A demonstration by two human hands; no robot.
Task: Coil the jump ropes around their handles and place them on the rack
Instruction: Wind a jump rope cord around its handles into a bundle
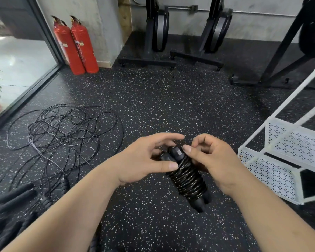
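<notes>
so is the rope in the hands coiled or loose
Coiled: the jump rope wraps its handles in tight turns, held between the left hand and right hand.

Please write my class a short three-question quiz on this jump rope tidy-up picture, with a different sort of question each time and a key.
1. True or false: the coiled jump rope already lies on the white rack.
2. Where are the loose ropes? A: in a tangle on the floor, to the person's left. B: hung over the rack. C: in a closed box.
3. How many red fire extinguishers are in view?

Key:
1. False. The left hand and the right hand hold it above the floor, beside the rack.
2. A.
3. Two.
</notes>
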